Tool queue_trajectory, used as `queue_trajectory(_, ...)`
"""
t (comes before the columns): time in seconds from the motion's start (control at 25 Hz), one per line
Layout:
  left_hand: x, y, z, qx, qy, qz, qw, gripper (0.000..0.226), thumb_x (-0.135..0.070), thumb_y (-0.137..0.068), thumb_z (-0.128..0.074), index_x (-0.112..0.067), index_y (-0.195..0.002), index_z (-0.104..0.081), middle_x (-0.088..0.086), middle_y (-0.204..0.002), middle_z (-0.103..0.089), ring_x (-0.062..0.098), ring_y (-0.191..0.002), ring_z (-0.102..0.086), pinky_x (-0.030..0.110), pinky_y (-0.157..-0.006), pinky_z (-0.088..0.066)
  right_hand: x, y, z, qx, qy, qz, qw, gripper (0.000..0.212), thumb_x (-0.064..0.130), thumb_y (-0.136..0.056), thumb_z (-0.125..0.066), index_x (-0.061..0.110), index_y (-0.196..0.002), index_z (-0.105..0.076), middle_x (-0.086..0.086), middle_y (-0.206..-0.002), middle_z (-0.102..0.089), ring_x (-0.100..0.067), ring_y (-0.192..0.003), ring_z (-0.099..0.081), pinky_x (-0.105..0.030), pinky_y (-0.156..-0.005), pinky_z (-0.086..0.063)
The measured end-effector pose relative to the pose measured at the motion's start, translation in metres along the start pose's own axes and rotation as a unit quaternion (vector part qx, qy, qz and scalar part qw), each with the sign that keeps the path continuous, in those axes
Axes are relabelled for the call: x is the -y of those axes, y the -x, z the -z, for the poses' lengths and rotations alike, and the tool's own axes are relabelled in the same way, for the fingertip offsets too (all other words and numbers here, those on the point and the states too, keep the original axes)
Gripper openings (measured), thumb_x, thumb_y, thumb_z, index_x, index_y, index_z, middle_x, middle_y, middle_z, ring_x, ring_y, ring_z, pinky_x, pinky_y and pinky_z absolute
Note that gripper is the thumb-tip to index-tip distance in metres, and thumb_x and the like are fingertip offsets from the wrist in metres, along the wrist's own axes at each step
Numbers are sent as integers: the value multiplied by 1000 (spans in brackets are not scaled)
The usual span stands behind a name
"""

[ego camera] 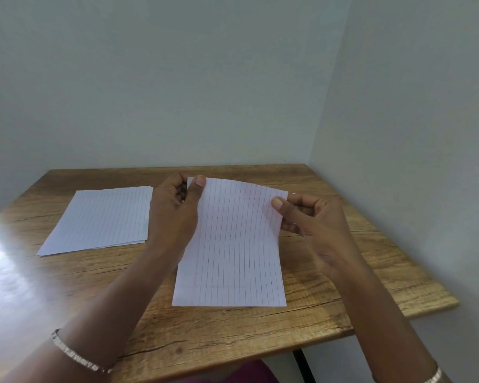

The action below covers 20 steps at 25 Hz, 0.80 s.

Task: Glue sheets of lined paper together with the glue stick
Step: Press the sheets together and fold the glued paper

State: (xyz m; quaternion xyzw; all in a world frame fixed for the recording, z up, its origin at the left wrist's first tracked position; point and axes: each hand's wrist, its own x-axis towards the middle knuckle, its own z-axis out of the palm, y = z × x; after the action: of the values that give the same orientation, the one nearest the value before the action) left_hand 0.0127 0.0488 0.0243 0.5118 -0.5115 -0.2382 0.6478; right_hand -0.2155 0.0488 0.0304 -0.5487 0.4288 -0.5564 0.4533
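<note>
A sheet of lined paper (233,244) is held up above the wooden table (233,341), its lower edge hanging near the tabletop. My left hand (177,205) pinches its top left corner between thumb and fingers. My right hand (313,219) pinches its top right edge, thumb on the front. A small stack of lined sheets (103,219) lies flat on the table to the left. No glue stick is visible; a tiny white bit (293,193) shows behind the right corner of the held sheet, too small to identify.
The table stands in a room corner, with walls (398,134) close behind and to the right. Its front edge runs diagonally at lower right, with a dark table leg (302,363) below. Both wrists wear silver bracelets (78,357).
</note>
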Motion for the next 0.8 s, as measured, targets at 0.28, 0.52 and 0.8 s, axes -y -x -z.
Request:
queue_trajectory(0.28,5,-2,0,-4,22,30,999,20,-38,-98,-57,-21,-94,-66,7,-94,-71,30,-90,-67,53,-79,-56,-4,-2,-6,-12,50,0,999,17,15,-86,-80,9,-102,-78,-2,-100,-82,-15,-98,-77,-40,-93,-62)
queue_trajectory(0.52,-1,1,1,34,-261,-227,938,32,-59,-91,-49,-42,-113,-66,-22,-118,-60,4,-116,-50,40,-94,-28,1,-2,-14,16,179,32,983,9,17,-84,-83,9,-85,-80,-9,-85,-80,-24,-85,-78,-49,-86,-62)
queue_trajectory(0.8,-3,5,-4,96,-232,-266,931,15,-46,-91,-60,-35,-84,-69,-28,-77,-60,3,-85,-58,53,-88,-42,5,2,-21,138,149,-4,979,13,19,-88,-80,7,-95,-81,-10,-93,-81,-23,-90,-79,-30,-83,-62)
